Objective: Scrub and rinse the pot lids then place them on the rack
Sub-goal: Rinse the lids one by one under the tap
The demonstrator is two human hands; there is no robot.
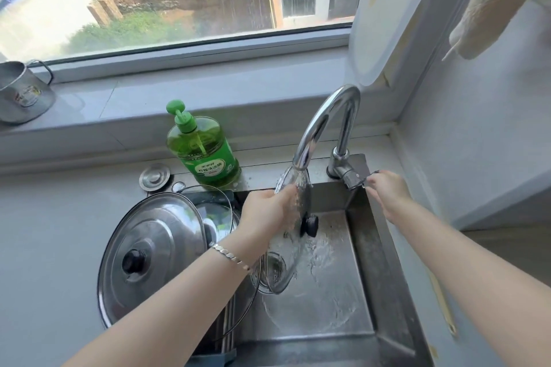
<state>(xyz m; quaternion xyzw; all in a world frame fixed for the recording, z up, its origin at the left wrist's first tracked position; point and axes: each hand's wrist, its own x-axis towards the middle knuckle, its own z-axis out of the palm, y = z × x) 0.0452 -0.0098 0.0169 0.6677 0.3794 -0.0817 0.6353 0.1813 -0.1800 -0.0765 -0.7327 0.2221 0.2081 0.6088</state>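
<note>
My left hand (267, 211) grips the rim of a glass pot lid (287, 262) with a black knob, holding it upright over the sink under the running water from the chrome faucet (322, 125). My right hand (387, 191) pinches the faucet's lever at the sink's back right corner. A large steel lid (152, 250) with a black knob leans on the rack (226, 334) at the sink's left side. Another glass lid (217, 211) stands behind the steel one.
The steel sink (378, 271) has water pooling around its drain. A green dish soap bottle (205, 149) stands behind the rack, beside a sink stopper (154, 177). A metal cup (22, 92) sits on the windowsill. A cloth (501, 0) hangs at the upper right.
</note>
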